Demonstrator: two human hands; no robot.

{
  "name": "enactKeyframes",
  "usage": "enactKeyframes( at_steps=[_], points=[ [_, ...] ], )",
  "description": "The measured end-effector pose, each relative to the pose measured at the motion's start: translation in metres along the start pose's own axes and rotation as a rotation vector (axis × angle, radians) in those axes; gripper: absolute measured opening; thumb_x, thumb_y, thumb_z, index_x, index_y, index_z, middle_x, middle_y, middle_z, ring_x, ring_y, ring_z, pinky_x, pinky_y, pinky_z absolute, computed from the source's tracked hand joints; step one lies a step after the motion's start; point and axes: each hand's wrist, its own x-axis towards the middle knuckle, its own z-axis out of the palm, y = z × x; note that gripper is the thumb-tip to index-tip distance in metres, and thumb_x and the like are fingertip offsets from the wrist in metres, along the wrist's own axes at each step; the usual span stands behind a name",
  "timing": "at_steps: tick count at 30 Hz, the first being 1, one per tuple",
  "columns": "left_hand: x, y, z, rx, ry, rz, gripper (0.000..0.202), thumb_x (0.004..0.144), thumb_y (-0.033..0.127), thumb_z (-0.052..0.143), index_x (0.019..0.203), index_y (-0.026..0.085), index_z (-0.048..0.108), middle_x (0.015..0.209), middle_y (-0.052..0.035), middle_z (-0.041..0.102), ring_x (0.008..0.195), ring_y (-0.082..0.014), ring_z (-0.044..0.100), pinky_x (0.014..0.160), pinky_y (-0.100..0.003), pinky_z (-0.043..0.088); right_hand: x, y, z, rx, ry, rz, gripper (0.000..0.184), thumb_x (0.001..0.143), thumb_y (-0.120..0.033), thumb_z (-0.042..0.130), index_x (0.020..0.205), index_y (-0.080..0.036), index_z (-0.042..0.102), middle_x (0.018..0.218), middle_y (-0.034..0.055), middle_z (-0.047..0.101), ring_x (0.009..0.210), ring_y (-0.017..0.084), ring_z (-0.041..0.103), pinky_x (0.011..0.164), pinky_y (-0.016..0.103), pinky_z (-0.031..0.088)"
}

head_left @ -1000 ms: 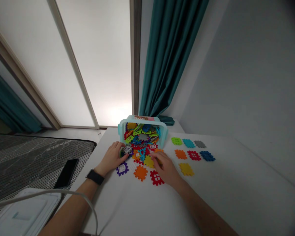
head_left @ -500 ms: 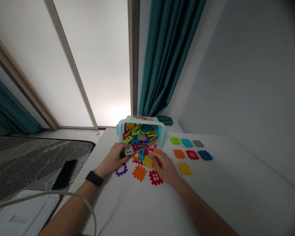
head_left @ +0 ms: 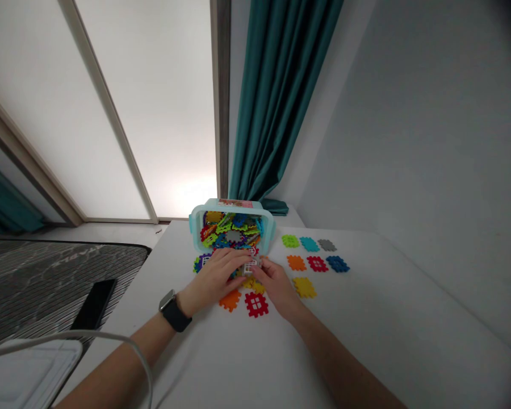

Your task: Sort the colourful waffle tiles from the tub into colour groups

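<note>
My left hand (head_left: 220,274), wearing a black watch (head_left: 175,311) at the wrist, reaches over the loose tiles and grips a grey window tile (head_left: 251,266) at its left side. Closed at the same tile's right edge are the fingers of my right hand (head_left: 280,286). Beneath and between the hands lie yellow pieces (head_left: 255,285), partly covered. Nearer to me are an orange interlocking tile (head_left: 230,301), half under my left hand, and a red window tile (head_left: 256,305). A purple tile (head_left: 202,262) shows left of the left hand.
Behind the hands, a pale teal tub (head_left: 269,227) lies on its side, full of colourful pieces. Several tiles, among them a yellow one (head_left: 304,287) and a blue one (head_left: 338,264), lie in rows on the right of the white table (head_left: 238,363). A cable (head_left: 132,343) crosses at lower left.
My left hand has moved right with the grey window tile, over the loose pieces. My right hand now meets it at the tile's edge. The view has shifted slightly right.
</note>
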Motion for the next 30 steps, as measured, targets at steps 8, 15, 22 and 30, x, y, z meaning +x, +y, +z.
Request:
enactKeyframes(
  at_steps=[8,15,22,30],
  points=[
    [-0.015,0.005,0.029,-0.522,0.248,-0.505,0.039,0.095,0.035,0.056,0.13,0.021,0.052,0.113,-0.0099,0.065,0.1,-0.0217,0.062,0.09,-0.039,0.052,-0.001,0.004,0.0,-0.032,0.017,0.05,0.03,0.086,-0.049,0.063,0.079,-0.02,0.06,0.072,-0.0028,0.057,0.066,0.014,0.05,0.061,0.026,0.04],
    [-0.013,0.007,0.024,-0.904,0.129,-0.716,0.036,0.085,0.053,0.066,0.082,0.017,0.062,0.076,-0.0002,0.057,0.068,-0.0123,0.051,0.062,-0.024,0.043,-0.004,-0.002,0.007,-0.028,-0.016,0.072,0.031,0.082,-0.049,0.066,0.072,-0.021,0.055,0.065,-0.0047,0.049,0.058,0.013,0.043,0.054,0.025,0.033],
    [-0.015,0.009,0.024,-1.038,0.1,-0.775,0.041,0.081,0.056,0.07,0.079,0.017,0.06,0.074,0.0006,0.054,0.065,-0.0109,0.048,0.06,-0.023,0.041,-0.006,-0.011,0.003,0.03,-0.08,0.105,0.037,0.081,-0.053,0.069,0.07,-0.021,0.053,0.065,-0.0051,0.048,0.059,0.012,0.044,0.056,0.025,0.036],
    [-0.016,0.005,0.028,-1.03,0.083,-0.76,0.043,0.081,0.059,0.069,0.078,0.017,0.061,0.077,-0.0013,0.056,0.069,-0.0126,0.051,0.065,-0.025,0.043,-0.009,-0.014,0.005,0.108,-0.093,0.117,0.037,0.084,-0.056,0.064,0.076,-0.02,0.058,0.072,-0.0025,0.053,0.068,0.014,0.049,0.062,0.026,0.042]
  ],
)
